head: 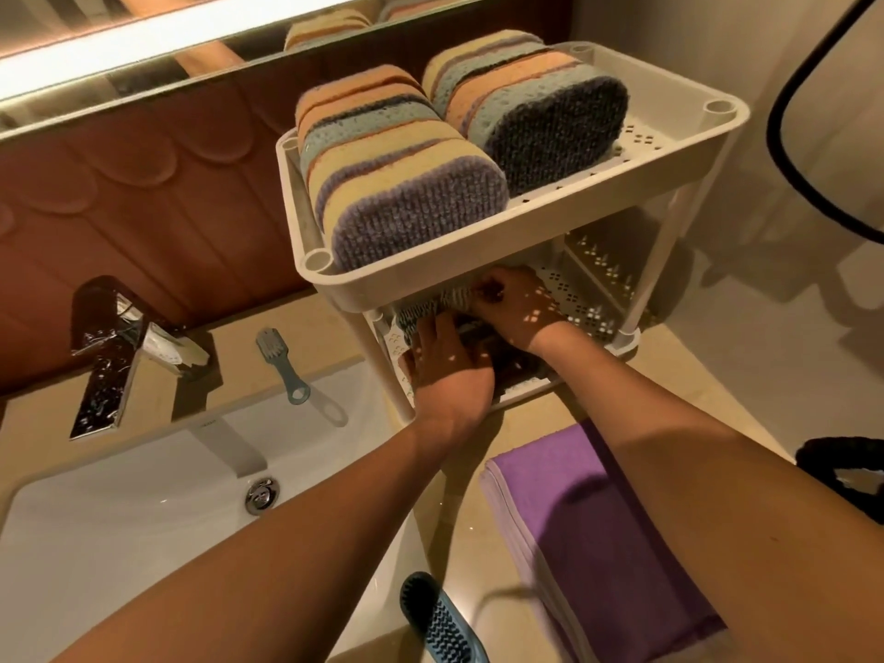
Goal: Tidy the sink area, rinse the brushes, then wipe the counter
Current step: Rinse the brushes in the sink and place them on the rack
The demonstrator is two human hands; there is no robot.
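A white two-tier rack (550,222) stands on the counter right of the sink. Its top shelf holds two rows of striped sponges (397,184). Both hands reach into the lower shelf. My left hand (447,370) and my right hand (516,308) both rest on a grey-blue bristled brush (425,311) lying there; part of it is hidden under the top shelf. A small blue brush (280,361) lies on the counter behind the sink. Another blue brush (440,619) lies at the counter's front edge.
The white sink (143,509) with its drain (260,495) is at the lower left, and the chrome tap (107,356) behind it. A folded purple cloth (602,533) lies on the counter right of the sink. A black cord (842,466) sits at the right edge.
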